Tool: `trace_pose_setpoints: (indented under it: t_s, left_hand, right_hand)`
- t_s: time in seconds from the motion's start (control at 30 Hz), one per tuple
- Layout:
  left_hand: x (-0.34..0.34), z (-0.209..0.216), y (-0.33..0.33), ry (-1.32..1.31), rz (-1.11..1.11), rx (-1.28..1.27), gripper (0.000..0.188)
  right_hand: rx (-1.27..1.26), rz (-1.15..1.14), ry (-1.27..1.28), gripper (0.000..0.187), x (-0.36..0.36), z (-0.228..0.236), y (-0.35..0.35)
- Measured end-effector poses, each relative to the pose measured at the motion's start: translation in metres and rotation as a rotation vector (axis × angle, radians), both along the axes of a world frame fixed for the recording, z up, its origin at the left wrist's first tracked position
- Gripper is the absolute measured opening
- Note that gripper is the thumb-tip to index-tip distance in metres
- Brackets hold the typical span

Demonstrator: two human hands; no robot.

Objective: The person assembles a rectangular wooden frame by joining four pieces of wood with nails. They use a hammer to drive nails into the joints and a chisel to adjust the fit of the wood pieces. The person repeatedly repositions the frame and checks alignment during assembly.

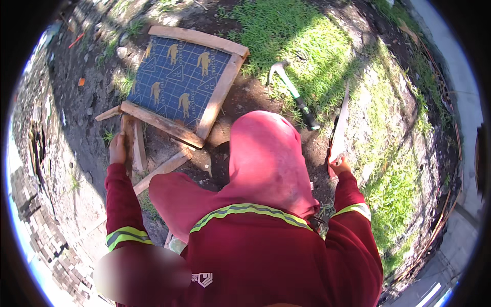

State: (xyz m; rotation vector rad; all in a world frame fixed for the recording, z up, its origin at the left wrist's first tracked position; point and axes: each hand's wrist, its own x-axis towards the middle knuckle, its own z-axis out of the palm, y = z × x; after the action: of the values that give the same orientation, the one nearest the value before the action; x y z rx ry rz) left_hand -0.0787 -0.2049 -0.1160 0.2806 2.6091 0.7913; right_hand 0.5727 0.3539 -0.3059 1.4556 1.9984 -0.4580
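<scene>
My left hand (117,149) is closed at the side of a short wooden strip (138,148), below the near left corner of a wooden frame (219,97). Four-sided and tilted on the ground, this frame surrounds a dark blue patterned panel (174,77). Low on the right, my right hand (340,166) grips the red handle of a handsaw (340,128), whose blade points away from me over dirt and grass. Between the frame and the saw lies a claw hammer (292,89) with a black and green handle. My bent knee (266,133) sits between my hands.
Another wooden strip (163,170) slants across the ground beside my left leg. A small wood offcut (108,113) touches the frame's left corner. Grass (286,30) covers the far right, bare dirt the left. Stacked blocks (46,230) stand at the lower left, a pale wall (468,128) at the right.
</scene>
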Motion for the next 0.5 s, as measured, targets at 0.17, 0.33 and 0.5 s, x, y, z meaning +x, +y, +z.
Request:
trace_pose_setpoints:
  t_s: [0.17, 0.33, 0.5]
  left_hand:
    - [0.006, -0.045, 0.052, 0.113, -0.074, -0.045, 0.053]
    - [0.016, -0.085, 0.066, -0.135, 0.002, -0.009, 0.06]
    - [0.018, -0.129, 0.047, -0.274, 0.181, 0.208, 0.062]
  right_hand:
    - [0.286, 0.1, -0.01, 0.068, 0.013, -0.055, -0.019]
    - [0.234, -0.13, -0.061, 0.062, 0.038, -0.031, -0.003]
    - [0.37, -0.287, 0.165, 0.055, 0.014, 0.07, 0.019]
